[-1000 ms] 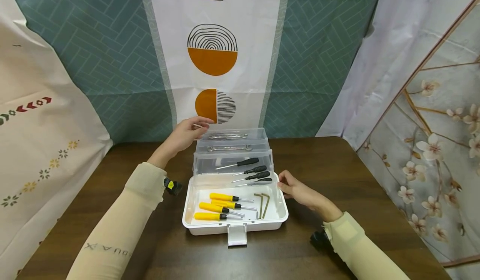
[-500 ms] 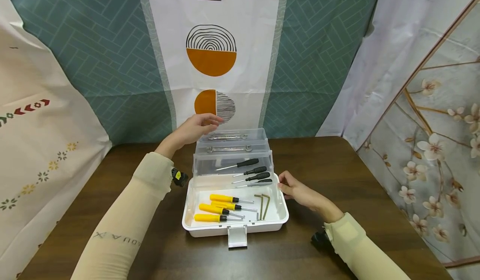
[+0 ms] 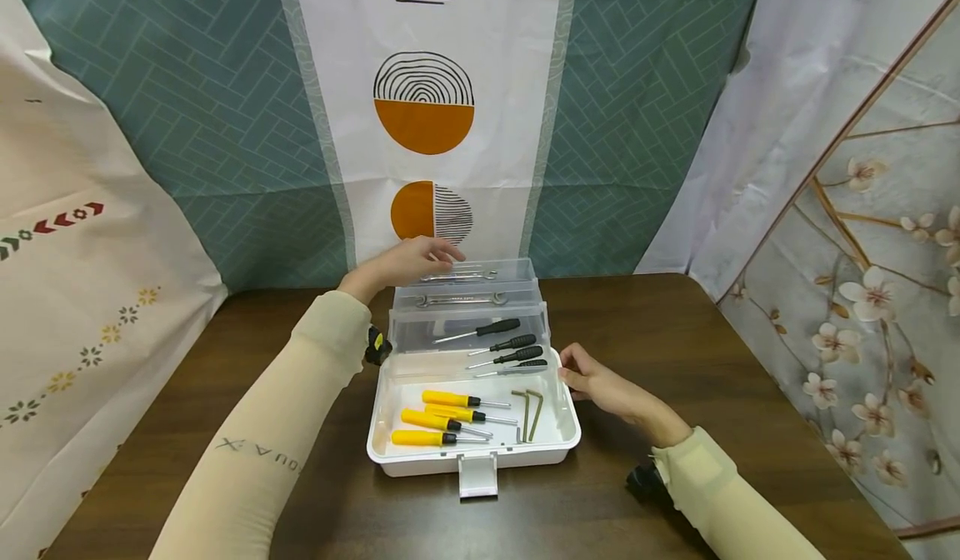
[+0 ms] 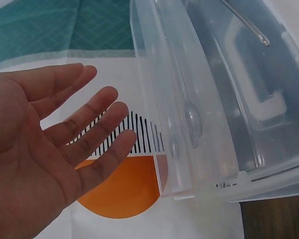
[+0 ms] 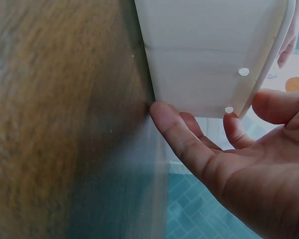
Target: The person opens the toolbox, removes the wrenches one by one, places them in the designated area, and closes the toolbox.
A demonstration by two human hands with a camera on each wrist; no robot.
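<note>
An opened white toolbox (image 3: 420, 465) stands on the table, its translucent tiered trays (image 3: 401, 322) raised at the back. My left hand (image 3: 408, 262) is over the rearmost tray in the head view; the left wrist view shows its fingers spread and holding nothing, beside the clear plastic. With thumb and fingertips my right hand (image 3: 603, 387) holds the box's right side near the back corner, thumb at the rim. Several yellow-handled screwdrivers (image 3: 420, 437) and L-shaped hex keys (image 3: 536, 417) lie in the base. The trays hold black-handled screwdrivers (image 3: 498, 327) and metal wrenches (image 3: 461, 299).
A white latch flap (image 3: 477, 477) hangs from the box's front, over the dark wooden table (image 3: 637, 318). Patterned cloth (image 3: 637, 127) hangs behind the table's back edge, with more fabric at both sides.
My left hand has moved right along the back of the raised trays, lifting a little midway and then coming lower. My right hand has stayed at the box's side.
</note>
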